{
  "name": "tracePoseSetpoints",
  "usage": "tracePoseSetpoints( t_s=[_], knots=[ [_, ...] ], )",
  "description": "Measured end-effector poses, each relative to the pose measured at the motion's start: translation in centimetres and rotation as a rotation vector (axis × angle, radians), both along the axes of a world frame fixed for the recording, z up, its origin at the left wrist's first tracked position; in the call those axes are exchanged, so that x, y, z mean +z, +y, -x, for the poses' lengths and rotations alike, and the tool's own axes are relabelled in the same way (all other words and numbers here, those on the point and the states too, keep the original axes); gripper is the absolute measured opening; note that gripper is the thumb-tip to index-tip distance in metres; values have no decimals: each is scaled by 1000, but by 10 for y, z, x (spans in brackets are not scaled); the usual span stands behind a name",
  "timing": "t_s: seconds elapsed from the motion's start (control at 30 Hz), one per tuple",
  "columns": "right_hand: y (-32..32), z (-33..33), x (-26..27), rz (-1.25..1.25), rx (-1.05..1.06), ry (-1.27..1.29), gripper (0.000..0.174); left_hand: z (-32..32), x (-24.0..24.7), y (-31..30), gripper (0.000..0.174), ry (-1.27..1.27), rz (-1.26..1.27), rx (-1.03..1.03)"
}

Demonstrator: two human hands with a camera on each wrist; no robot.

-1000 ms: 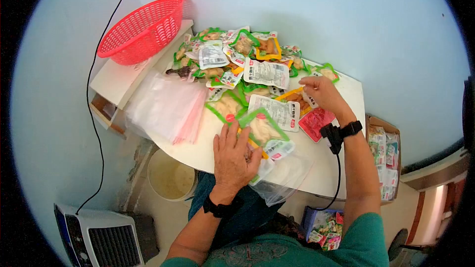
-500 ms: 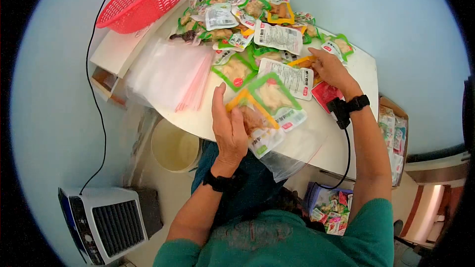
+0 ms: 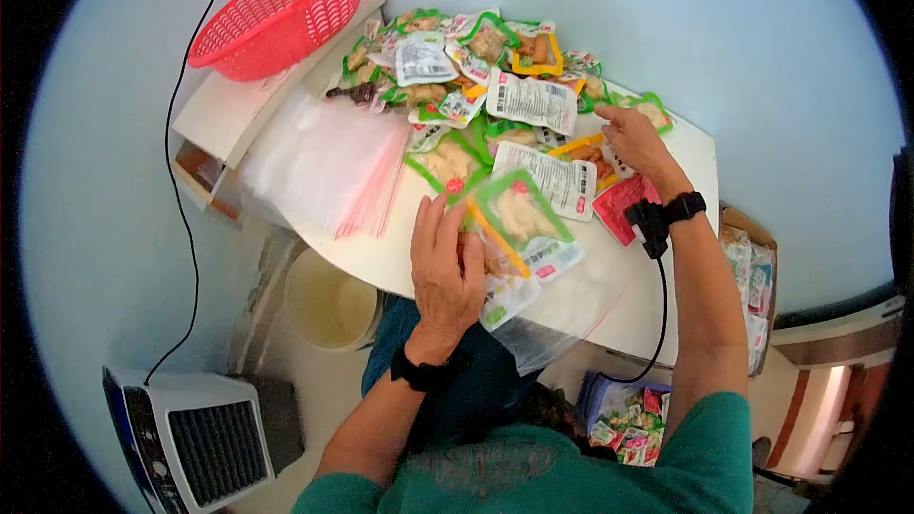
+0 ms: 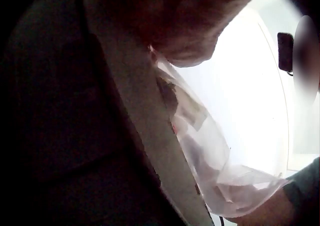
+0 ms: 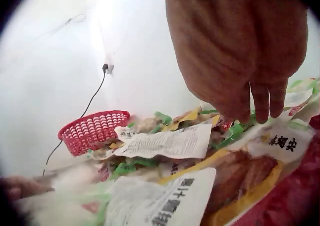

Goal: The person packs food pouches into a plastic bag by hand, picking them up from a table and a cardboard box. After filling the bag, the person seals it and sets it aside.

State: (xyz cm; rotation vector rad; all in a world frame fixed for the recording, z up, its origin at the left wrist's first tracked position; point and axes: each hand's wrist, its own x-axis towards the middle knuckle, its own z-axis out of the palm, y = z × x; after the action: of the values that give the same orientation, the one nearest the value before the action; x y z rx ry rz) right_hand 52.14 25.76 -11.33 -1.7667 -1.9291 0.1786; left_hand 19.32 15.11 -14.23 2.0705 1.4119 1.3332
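Observation:
My left hand [image 3: 446,276] lies over the left side of a yellow-edged packet [image 3: 497,252], its fingers fairly straight and close together. That packet overlaps a green-edged packet [image 3: 522,212] near the front of the table; a clear plastic bag [image 3: 543,338] sits below them. My right hand [image 3: 643,145] is over the right end of another yellow-edged packet [image 3: 585,154], beside a red packet [image 3: 624,205]. In the right wrist view, the fingers of the right hand [image 5: 240,51] hang extended above that packet [image 5: 245,178], and contact is unclear. The left wrist view is dark, hiding the left fingertips.
Many packets [image 3: 433,62] are heaped at the back of the white table [image 3: 357,252]. Clear bags [image 3: 319,157] lie stacked at left, near a red basket [image 3: 286,19]. Below stand a bucket [image 3: 328,305], an air cooler [image 3: 205,438] and boxes of packets [image 3: 628,424].
After showing beside the yellow-edged packet with its fingers spread, my left hand is back over the packet's left part. My right hand stays near the other yellow-edged packet. The head view has shifted.

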Motion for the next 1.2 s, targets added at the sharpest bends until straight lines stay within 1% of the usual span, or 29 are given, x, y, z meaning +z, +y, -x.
tracePoseSetpoints(
  t_s=[0.03,0.13,0.23,0.27,0.37,0.4,0.5,0.6,0.7,0.8,0.9,0.93,0.97,1.03,1.07,1.17,1.2],
  knots=[
    [8,-5,-4,-43,2,33,34,-1,2,-1,35,28,4,2],
    [27,-9,-1,171,-112,333,34,-2,3,-1,35,37,13,13],
    [24,5,17,290,-228,746,36,-2,4,-1,35,51,14,7],
    [24,12,21,284,-265,743,34,-2,5,-1,35,52,13,6],
    [39,9,11,267,-270,763,33,-2,5,-1,35,57,11,3],
    [42,12,9,191,-316,791,33,-2,5,0,35,55,10,0],
    [49,9,12,71,-374,646,29,-3,6,-2,35,49,18,0],
    [67,5,-2,-155,-345,364,21,-3,6,-1,35,55,13,-4],
    [82,4,-5,-34,-387,238,22,-3,5,-1,35,63,10,-4],
    [91,7,-2,-34,-359,199,26,-3,3,1,36,71,1,0],
    [97,0,-7,6,-334,298,30,-2,2,-1,37,67,2,-8],
    [98,-3,-9,-18,-278,305,26,-2,3,0,37,61,-4,-9],
    [98,-7,-11,68,-277,419,24,-2,4,-1,37,68,1,-6],
    [91,-8,3,230,-277,643,21,-3,3,0,37,78,5,1],
    [86,-5,8,257,-279,718,17,-3,2,0,37,80,12,4],
    [67,-11,27,329,-210,775,21,-2,1,1,38,63,26,1],
    [65,-16,29,367,-189,750,19,-2,1,1,38,62,20,0]
  ],
)
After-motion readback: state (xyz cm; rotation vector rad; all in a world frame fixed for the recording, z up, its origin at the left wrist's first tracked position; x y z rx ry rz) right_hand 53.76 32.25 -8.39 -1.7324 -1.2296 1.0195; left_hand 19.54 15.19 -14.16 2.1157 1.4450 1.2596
